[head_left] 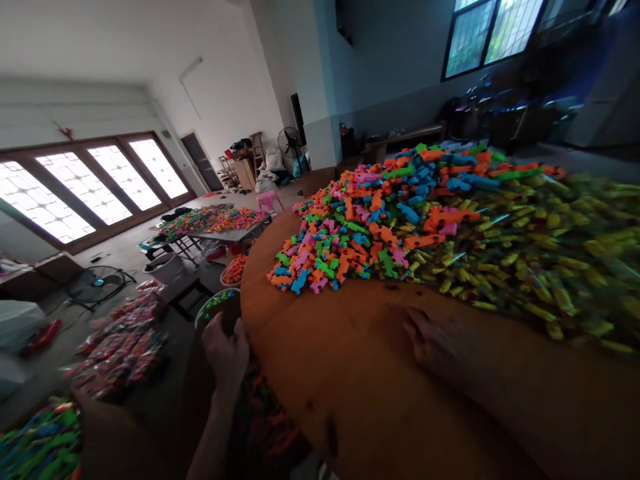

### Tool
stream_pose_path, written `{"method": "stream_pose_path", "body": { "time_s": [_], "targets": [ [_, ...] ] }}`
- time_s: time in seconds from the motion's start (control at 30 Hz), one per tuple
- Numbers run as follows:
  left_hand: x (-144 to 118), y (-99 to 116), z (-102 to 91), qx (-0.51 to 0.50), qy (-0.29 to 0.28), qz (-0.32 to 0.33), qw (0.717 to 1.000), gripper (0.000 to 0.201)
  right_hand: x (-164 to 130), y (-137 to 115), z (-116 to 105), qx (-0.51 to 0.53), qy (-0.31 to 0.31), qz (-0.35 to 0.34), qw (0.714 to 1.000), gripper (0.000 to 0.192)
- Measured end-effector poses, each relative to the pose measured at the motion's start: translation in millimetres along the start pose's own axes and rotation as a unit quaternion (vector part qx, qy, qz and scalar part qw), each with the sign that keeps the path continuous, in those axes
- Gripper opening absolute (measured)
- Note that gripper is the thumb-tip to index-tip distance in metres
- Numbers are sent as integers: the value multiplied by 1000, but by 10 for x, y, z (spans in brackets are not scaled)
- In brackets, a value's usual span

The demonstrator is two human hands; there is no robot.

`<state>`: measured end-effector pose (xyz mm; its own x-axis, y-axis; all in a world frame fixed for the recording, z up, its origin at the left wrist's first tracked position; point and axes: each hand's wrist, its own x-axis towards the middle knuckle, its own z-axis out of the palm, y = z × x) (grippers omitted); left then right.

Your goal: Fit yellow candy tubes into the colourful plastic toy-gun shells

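Observation:
My left hand (pixel 225 350) is just off the left edge of the round brown table (pixel 320 340), its fingers curled in and thumb up. Dark brown cardboard shows behind it, but whatever it grips is not clear. Low over the tabletop, my right hand (pixel 435 340) has bent fingers held together, slightly blurred; anything inside them is hidden. Beyond it lies a heap of small orange, blue, green and pink plastic toy pieces (pixel 345 240). To the right of these spreads a pile of yellow pieces (pixel 530 267), some with clear parts.
Left of the table stand tubs of coloured pieces (pixel 215 303) and an open box of green and blue pieces (pixel 40 440). Bagged red pieces (pixel 125 333) cover part of the floor. Farther off are a loaded table (pixel 240 233), a pink stool (pixel 270 199) and a floor fan (pixel 97 283).

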<state>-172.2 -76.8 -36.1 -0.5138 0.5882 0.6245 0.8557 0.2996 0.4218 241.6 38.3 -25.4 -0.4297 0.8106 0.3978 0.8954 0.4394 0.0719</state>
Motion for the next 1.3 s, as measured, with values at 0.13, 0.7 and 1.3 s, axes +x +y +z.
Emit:
{"method": "stream_pose_path", "body": {
  "time_s": [0.13, 0.7, 1.3],
  "targets": [
    [276, 482, 345, -36, -66, 121, 990, 36, 1, -16, -12, 17, -7, 15, 1000, 36],
    [339, 1200, 657, -166, -203, 169, 950, 29, 446, 137, -186, 53, -34, 100, 993, 36],
    [-171, 1813, 776, -266, -295, 232, 888, 32, 356, 122, -172, 10, -97, 23, 995, 41]
  ]
}}
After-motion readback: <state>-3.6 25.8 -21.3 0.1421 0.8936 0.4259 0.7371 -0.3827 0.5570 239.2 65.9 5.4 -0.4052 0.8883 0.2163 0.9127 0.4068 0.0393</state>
